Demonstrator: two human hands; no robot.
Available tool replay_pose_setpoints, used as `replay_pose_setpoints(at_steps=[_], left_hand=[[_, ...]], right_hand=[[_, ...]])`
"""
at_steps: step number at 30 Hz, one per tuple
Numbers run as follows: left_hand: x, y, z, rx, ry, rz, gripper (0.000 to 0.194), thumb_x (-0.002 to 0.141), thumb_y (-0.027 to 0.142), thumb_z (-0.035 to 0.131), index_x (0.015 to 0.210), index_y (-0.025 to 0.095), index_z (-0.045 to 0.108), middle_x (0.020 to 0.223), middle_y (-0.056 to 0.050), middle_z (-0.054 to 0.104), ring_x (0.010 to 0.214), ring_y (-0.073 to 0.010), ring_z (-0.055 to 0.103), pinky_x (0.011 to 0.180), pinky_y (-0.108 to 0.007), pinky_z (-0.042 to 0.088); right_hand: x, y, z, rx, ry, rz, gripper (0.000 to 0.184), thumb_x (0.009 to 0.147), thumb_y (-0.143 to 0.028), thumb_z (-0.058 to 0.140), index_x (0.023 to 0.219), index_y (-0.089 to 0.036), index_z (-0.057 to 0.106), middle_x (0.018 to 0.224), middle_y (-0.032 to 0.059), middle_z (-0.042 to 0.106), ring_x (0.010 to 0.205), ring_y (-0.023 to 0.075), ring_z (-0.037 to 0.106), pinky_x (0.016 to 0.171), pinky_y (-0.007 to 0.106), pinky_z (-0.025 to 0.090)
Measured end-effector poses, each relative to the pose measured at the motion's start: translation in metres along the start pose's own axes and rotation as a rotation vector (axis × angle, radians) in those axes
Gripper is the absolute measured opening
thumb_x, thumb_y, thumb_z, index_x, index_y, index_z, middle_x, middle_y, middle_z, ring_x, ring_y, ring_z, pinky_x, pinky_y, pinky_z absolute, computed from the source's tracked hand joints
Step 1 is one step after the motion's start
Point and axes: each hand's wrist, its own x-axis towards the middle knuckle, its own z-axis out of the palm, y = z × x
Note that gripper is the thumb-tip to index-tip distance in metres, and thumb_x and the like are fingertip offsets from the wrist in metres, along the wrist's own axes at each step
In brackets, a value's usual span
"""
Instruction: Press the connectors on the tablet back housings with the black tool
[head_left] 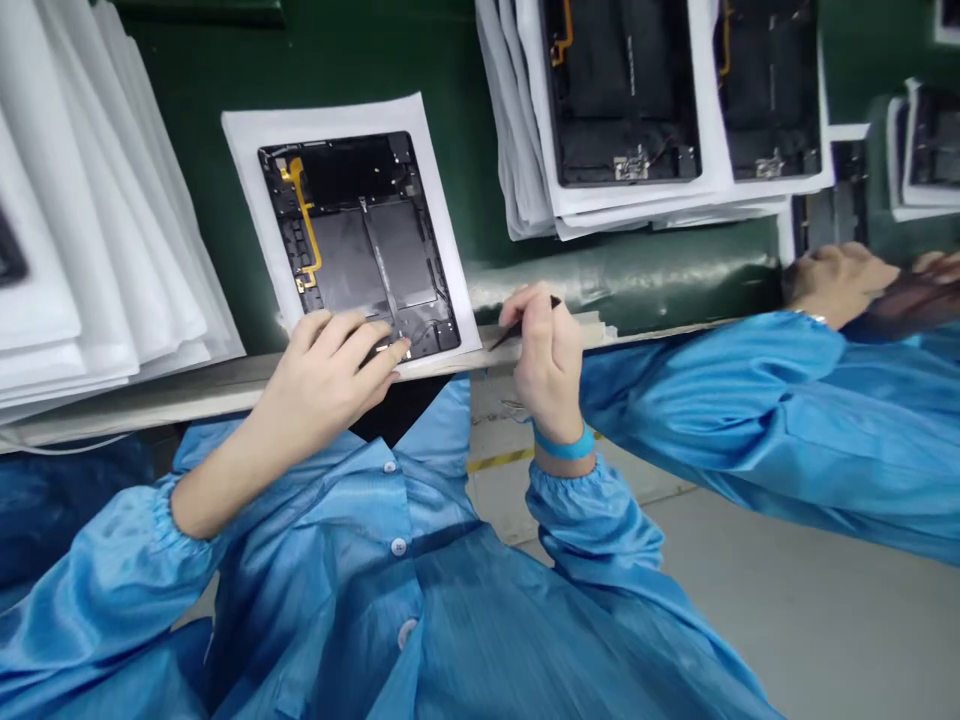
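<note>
An opened black tablet back (360, 240) with a yellow flex cable lies on a white foam sheet (247, 140) on the green belt. My left hand (330, 375) rests on the tablet's near edge, fingers curled and pressing its lower corner. My right hand (547, 350) is closed round thin black tweezers (525, 322) whose tip points left toward the tablet, just off the sheet's right corner. A blue wrist strap sits on my right wrist.
A fanned pile of white foam sheets (90, 220) lies at left. More opened tablets on stacked sheets (622, 100) sit at upper right. A co-worker's blue sleeve (787, 400) and hand (832, 280) reach over the belt's edge at right. Grey floor shows below.
</note>
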Motion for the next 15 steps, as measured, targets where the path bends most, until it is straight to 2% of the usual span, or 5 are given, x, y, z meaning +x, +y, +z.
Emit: replay_pose_setpoints(at_steps=[2,4,10,15], left_hand=[[0.002,-0.004,0.002,-0.022,-0.025,-0.012,0.030,0.114,0.029,0.061,0.138,0.027,0.078,0.135,-0.014,0.082,0.121,-0.0354,0.075,0.099,-0.053,0.054],[0.002,-0.007,0.002,-0.047,-0.043,-0.039,0.031,0.114,0.032,0.062,0.140,0.025,0.078,0.136,-0.015,0.080,0.120,-0.0366,0.074,0.098,-0.053,0.052],[0.002,-0.012,0.002,-0.195,-0.084,-0.167,0.035,0.113,0.044,0.067,0.141,0.027,0.077,0.137,-0.014,0.079,0.125,-0.0376,0.071,0.102,-0.053,0.050],[0.001,-0.012,0.001,-0.271,-0.082,-0.250,0.035,0.112,0.049,0.068,0.142,0.032,0.076,0.142,-0.011,0.078,0.131,-0.0407,0.069,0.107,-0.058,0.049]], right_hand=[[0.009,-0.002,0.004,0.022,-0.056,-0.022,0.058,0.118,-0.071,0.040,0.090,-0.028,0.068,0.086,0.0023,0.068,0.083,0.0213,0.066,0.089,0.039,0.058],[0.019,-0.003,0.009,0.049,-0.150,-0.052,0.055,0.119,-0.068,0.043,0.096,-0.027,0.072,0.090,0.0014,0.070,0.084,0.0192,0.068,0.092,0.038,0.060],[0.042,0.000,0.025,0.037,-0.320,-0.074,0.057,0.119,-0.068,0.044,0.096,-0.025,0.074,0.087,-0.0008,0.072,0.083,0.0161,0.072,0.107,0.039,0.059],[0.056,-0.004,0.026,0.031,-0.412,-0.044,0.066,0.114,-0.078,0.048,0.090,-0.022,0.074,0.080,-0.0031,0.070,0.078,0.0138,0.073,0.112,0.040,0.058]])
